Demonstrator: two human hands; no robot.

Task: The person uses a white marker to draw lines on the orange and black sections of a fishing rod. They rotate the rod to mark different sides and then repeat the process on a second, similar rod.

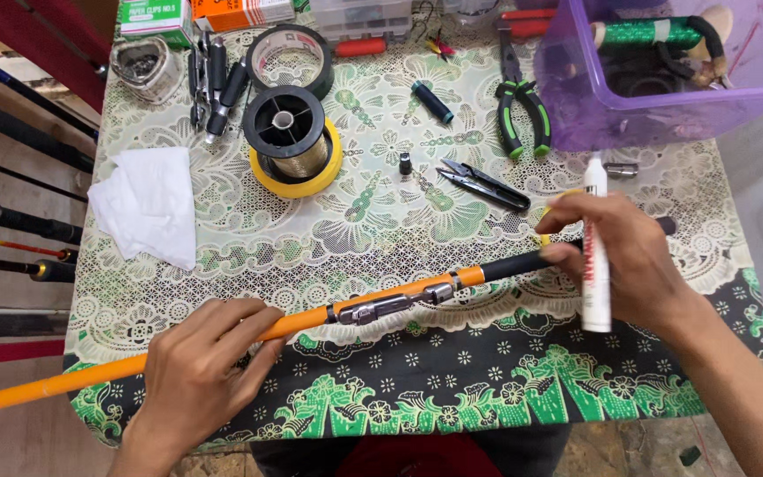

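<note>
Left hand (pixel 200 371) clamps the long orange fishing rod (pixel 311 320) lying across the worktop (pixel 399 177); right hand (pixel 620 256) closes its grip on rod butt and white glue tube (pixel 595 256). Tube could slip, smearing glue.

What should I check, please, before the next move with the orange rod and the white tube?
1. Left hand grips the orange rod: ok.
2. Right hand holds the white tube and the rod's black handle: ok.
3. Tube cap on or off: cannot tell.
4. Reel seat on the rod faces up, visible: ok.
5. Snips lie apart from both hands: ok.
6. White tissue lies on the table: ok.
</note>
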